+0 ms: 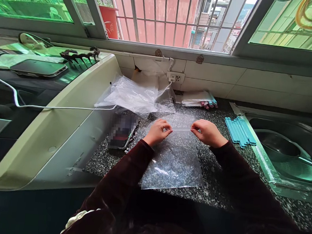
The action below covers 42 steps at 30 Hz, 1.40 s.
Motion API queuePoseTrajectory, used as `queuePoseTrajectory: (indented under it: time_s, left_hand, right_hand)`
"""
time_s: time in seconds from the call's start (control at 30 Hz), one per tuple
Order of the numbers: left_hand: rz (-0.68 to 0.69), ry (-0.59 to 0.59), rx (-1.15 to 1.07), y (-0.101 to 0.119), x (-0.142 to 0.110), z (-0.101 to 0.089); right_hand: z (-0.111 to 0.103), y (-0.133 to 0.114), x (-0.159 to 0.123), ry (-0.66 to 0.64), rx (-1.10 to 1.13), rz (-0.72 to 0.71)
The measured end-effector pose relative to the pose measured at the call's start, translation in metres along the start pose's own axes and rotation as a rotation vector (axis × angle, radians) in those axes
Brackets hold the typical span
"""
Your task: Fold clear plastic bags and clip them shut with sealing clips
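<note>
Presently pinching a thin white strip (181, 129), straight and level over a clear plastic bag (171, 169). With the left hand (158, 132), gripping one end in a closed grip, thumb against fingertips; with the right hand (206, 132), gripping the other end likewise. Hard to tell whether joined to the bag as its seal or separate from it. Lying flat, in the bag's case, on the black-and-white speckled bench (211, 173), between two dark sleeves (129, 169) and near the front edge. On the same bench, just left of the left hand, a phone (123, 130) with a blurred screen. Farther back, by the tiled wall (211, 78) and near a wall socket (176, 77), a loose heap of clear plastic bags (136, 93); right of that heap, a small stack of packets (197, 98) with blue and pink ends. Beside the right hand, farther right, a cluster of flat turquoise strips (240, 131), close to a sink (266, 166) with a round dark pan (276, 144) inside. Along the far left, a cream-edged appliance (77, 106), crossed by a white cable (72, 108).
</note>
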State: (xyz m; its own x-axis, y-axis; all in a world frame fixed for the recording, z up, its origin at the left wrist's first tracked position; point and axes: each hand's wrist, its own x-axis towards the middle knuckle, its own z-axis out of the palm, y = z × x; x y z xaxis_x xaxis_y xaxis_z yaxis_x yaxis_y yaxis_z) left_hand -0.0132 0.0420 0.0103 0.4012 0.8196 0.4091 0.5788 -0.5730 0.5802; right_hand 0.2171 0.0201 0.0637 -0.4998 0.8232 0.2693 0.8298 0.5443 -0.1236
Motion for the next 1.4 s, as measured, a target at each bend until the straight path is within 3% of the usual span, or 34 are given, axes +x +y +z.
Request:
queuePoseTrajectory:
  time_s: [0.93, 1.2, 1.4]
  left_hand:
    - [-0.046, -0.003, -0.023, -0.002, 0.001, -0.005]
    - [-0.013, -0.014, 0.012, -0.001, 0.000, -0.003]
    - [0.067, -0.018, 0.019, 0.008, -0.002, -0.001]
  right_hand:
    - [0.003, 0.001, 0.000, 0.000, -0.042, -0.019]
    - [0.001, 0.000, 0.000, -0.103, -0.026, 0.069]
    - [0.007, -0.006, 0.001, -0.141, -0.017, 0.001]
